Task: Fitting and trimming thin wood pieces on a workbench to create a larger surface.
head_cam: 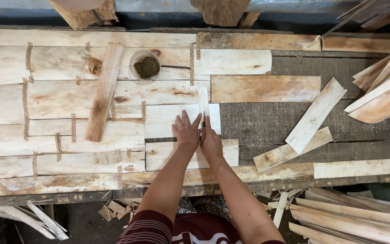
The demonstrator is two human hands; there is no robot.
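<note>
My left hand (186, 132) lies flat, fingers spread, on a pale veneer sheet (165, 118) on the workbench. My right hand (210, 141) is beside it, edge-on, and holds a narrow pale veneer strip (203, 103) that stands upright along the sheet's right end. Below both hands lies another veneer piece (229, 152). To the left, many veneer pieces (68, 95) are joined by short brown tape strips (73, 127).
A loose wooden slat (104, 90) lies diagonally over the joined sheets. A small white bowl (145, 66) with dark glue and a tape roll (94, 66) sit behind. Loose veneer pieces (314, 115) lie right; stacks (384, 86) at the right edge, scraps below the bench.
</note>
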